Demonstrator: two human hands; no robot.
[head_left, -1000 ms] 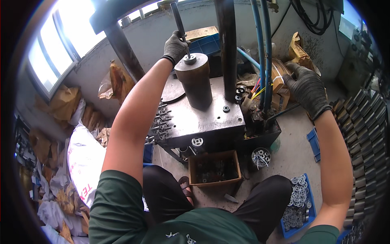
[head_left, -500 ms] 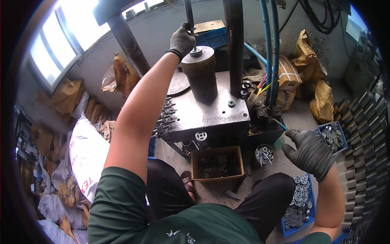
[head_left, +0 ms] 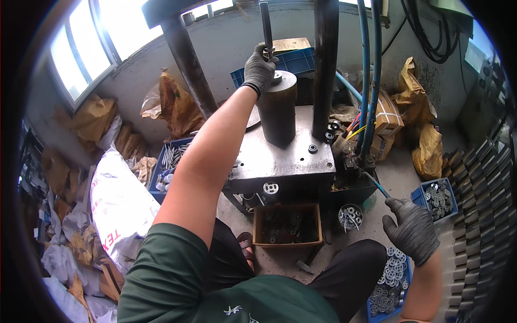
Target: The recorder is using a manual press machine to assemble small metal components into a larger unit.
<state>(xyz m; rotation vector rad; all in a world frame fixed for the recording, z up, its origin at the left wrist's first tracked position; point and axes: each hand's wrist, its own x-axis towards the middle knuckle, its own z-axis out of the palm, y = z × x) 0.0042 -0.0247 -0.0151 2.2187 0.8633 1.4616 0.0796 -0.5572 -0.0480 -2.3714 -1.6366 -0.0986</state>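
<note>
My left hand [head_left: 260,70], in a grey glove, is closed around an upright metal rod [head_left: 266,27] above a dark steel cylinder [head_left: 278,116]. A small round metal piece [head_left: 277,78] lies on the cylinder's top, partly covered by the hand. The cylinder stands on the steel press table [head_left: 285,161]. My gloved right hand [head_left: 412,229] has its fingers on the end of a blue lever [head_left: 378,185] at the table's right, thumb held apart. A small ring-shaped part [head_left: 313,148] lies on the table top.
Below the table stands a box [head_left: 288,245] of dark parts. A round container [head_left: 351,217] of rings is beside it. Blue bins [head_left: 413,198] of metal discs stand right. Press columns [head_left: 326,70] and hoses [head_left: 371,81] rise behind. A white sack [head_left: 121,202] lies left.
The view has shifted. My left hand sits lower, nearer the cylinder top, hiding the thin rod section that showed below it. My right hand and the lever end have moved down.
</note>
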